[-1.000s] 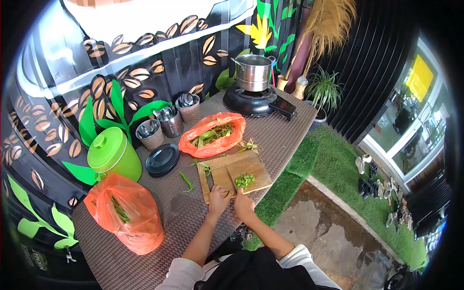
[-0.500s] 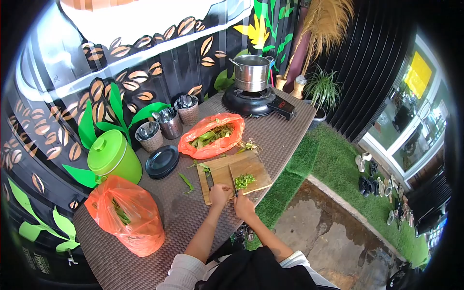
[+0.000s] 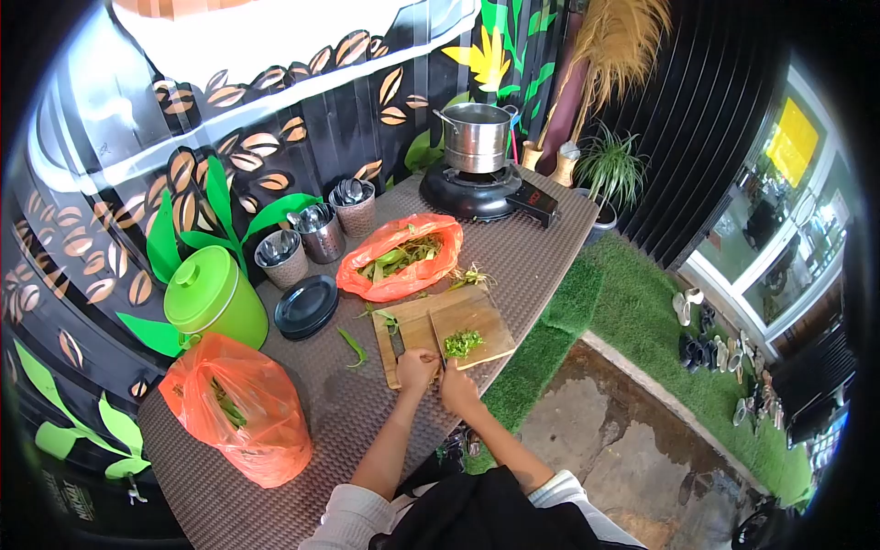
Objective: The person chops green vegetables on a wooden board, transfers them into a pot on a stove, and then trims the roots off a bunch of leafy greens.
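My right hand [image 3: 460,392] grips a knife [image 3: 436,332] by its handle, the blade pointing away from me over a wooden cutting board [image 3: 417,321]. Just left of it, my left hand [image 3: 418,368] is closed at the board's near edge, close to the blade. Whatever its fingers hold is hidden or too small to make out. A small heap of chopped greens [image 3: 464,344] lies right of the blade. A few leafy bits [image 3: 390,323] rest on the board's left part, and a loose green leaf [image 3: 352,347] lies on the table beside it.
Behind the board sits an open orange bag of greens [image 3: 401,286]; another orange bag [image 3: 266,440] stands at left. A green lidded bucket [image 3: 215,298], black plates [image 3: 307,307] and cutlery cups [image 3: 324,236] line the wall side. A steel pot [image 3: 477,147] tops a portable stove [image 3: 472,194].
My right hand and the knife have shifted slightly left, toward my left hand. My left hand stays almost in place, and the heap of chopped greens looks the same.
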Demonstrator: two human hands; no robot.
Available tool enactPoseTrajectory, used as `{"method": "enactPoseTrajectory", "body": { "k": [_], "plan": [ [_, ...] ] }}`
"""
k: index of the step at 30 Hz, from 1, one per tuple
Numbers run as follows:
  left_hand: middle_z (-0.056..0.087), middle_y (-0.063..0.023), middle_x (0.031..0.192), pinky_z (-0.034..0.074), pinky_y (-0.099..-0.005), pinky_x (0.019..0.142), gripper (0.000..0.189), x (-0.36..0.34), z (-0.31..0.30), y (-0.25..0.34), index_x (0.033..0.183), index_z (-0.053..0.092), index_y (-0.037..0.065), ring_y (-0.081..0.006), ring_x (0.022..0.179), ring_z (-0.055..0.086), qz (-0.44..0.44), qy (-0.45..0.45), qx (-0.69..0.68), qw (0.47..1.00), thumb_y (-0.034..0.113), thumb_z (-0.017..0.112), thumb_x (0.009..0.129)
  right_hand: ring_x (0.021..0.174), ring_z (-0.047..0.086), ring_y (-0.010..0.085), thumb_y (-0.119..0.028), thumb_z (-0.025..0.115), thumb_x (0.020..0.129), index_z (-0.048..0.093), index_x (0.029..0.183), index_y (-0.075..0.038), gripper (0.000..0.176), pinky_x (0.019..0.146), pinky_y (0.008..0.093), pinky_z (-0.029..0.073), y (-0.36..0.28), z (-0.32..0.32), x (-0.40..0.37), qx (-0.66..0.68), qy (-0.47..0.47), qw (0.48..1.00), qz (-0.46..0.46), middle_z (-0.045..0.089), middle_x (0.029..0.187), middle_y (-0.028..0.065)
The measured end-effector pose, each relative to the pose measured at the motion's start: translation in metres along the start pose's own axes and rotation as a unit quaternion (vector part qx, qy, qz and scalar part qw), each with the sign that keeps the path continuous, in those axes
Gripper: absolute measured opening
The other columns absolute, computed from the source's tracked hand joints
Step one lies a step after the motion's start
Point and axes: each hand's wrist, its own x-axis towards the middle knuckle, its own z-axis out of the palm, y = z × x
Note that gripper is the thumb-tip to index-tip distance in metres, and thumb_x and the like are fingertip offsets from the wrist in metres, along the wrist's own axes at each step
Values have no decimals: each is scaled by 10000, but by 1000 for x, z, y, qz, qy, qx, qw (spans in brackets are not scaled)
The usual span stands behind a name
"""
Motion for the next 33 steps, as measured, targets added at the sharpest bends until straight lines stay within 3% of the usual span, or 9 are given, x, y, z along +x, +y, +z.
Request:
{"method": "enactPoseTrajectory", "body": {
  "k": [2, 6, 8, 10, 20, 27, 29, 31, 33],
  "plan": [
    [697, -109, 789, 518, -305, 669, 176, -1, 1, 2, 800, 729, 54, -218, 739, 679, -8, 4, 3, 1000, 148, 736, 652, 854, 597, 492, -279, 421, 944, 384, 1069, 37, 342, 753, 556, 473, 9, -1, 15, 36, 25, 997, -58, 608, 854, 326],
    [695, -107, 791, 514, -309, 656, 172, 0, 4, -6, 799, 734, 73, -228, 733, 675, -15, 14, 8, 1000, 160, 735, 651, 852, 594, 496, -287, 417, 947, 386, 1068, 36, 346, 755, 563, 468, 7, -3, 4, 64, -2, 997, -39, 606, 862, 332],
    [694, -106, 790, 514, -310, 654, 173, 1, 5, -7, 798, 735, 75, -230, 732, 674, -17, 15, 1, 1000, 165, 736, 650, 854, 591, 500, -296, 409, 950, 384, 1068, 39, 356, 762, 567, 464, 10, 9, -10, 29, 48, 997, -49, 600, 863, 345],
    [697, -78, 752, 522, -309, 629, 162, 0, 2, -7, 802, 736, 91, -210, 691, 679, 35, 22, 12, 999, 194, 736, 676, 854, 589, 503, -294, 411, 949, 385, 1070, 44, 360, 765, 566, 462, 3, 5, -13, 27, 34, 999, -29, 598, 858, 347],
    [692, -92, 747, 516, -311, 624, 143, -1, 5, -12, 782, 727, 76, -220, 687, 676, 2, 17, -15, 1000, 162, 756, 672, 885, 612, 464, -293, 391, 960, 388, 1114, 8, 339, 773, 534, 485, 19, -7, 9, 33, -19, 998, -49, 613, 917, 320],
    [683, -87, 756, 508, -335, 632, 146, -2, 6, -19, 773, 715, 69, -247, 713, 663, 43, 31, 9, 999, 178, 753, 683, 839, 639, 430, -281, 385, 962, 372, 1129, 0, 327, 750, 513, 506, -1, -8, 4, -47, 12, 999, 3, 640, 881, 275],
    [679, -87, 753, 506, -347, 625, 153, -4, 8, -10, 767, 705, 62, -259, 711, 659, 50, 31, 11, 998, 190, 746, 695, 866, 628, 440, -283, 394, 956, 371, 1143, 12, 350, 763, 526, 496, 14, -12, 16, -43, 12, 999, -9, 630, 903, 290],
    [662, -81, 742, 497, -368, 632, 139, -12, 6, 0, 797, 679, 64, -274, 739, 643, 143, 89, 78, 983, 190, 698, 743, 898, 608, 464, -285, 407, 946, 368, 1149, 25, 373, 783, 542, 479, 24, -15, 22, 6, 6, 998, -59, 615, 922, 311],
    [650, -76, 750, 491, -380, 639, 119, -12, 5, 6, 819, 669, 73, -277, 747, 629, 136, 74, 104, 982, 177, 670, 761, 910, 599, 473, -286, 412, 941, 368, 1150, 32, 383, 791, 546, 473, 27, -15, 19, 15, 1, 999, -51, 608, 937, 321]
  ]
}}
